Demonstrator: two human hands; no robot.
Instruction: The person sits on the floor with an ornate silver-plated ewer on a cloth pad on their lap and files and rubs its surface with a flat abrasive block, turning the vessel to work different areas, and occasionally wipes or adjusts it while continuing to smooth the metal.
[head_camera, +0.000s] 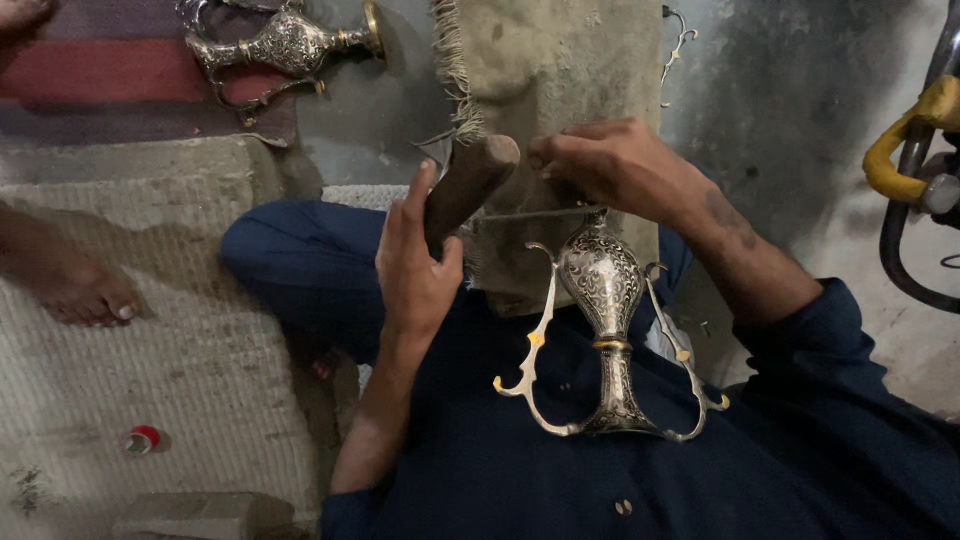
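Taking the engraved metal vase (603, 300) in the person's lap as the mark: far to its left a bare foot (75, 290) of someone else rests on a pale woven mat (150, 380), toes pointing toward the vase, and below that foot a small red cap (145, 437) lies alone on the mat with free matting all round it. Up and left of the vase, a second ornate metal vessel (285, 45) lies on its side, partly on a red striped cloth (110, 70), right at the top edge of view.

Just left of the vase, the left hand (415, 265) is wrapped around a dark wooden handle (465, 185), thumb and fingers closed on it, its rounded end poking out above the hand. From the handle a thin metal file (535, 213) runs rightward across the vase's upper tip. Behind it a fringed, worn cloth-covered block (550, 90) rises to the top of the frame.

Just above and right of the vase's tip, the right hand (610, 165) has its fingers pressed together, pinching down at the file's far end. The vase stands inverted against the dark blue clothing (520, 470), its two curved handles flaring out on both sides, little space between them and the forearms.

Far right of the vase, bare grey floor (800, 120) lies open up to a yellow-wrapped pipe (905, 150) at the frame's edge.
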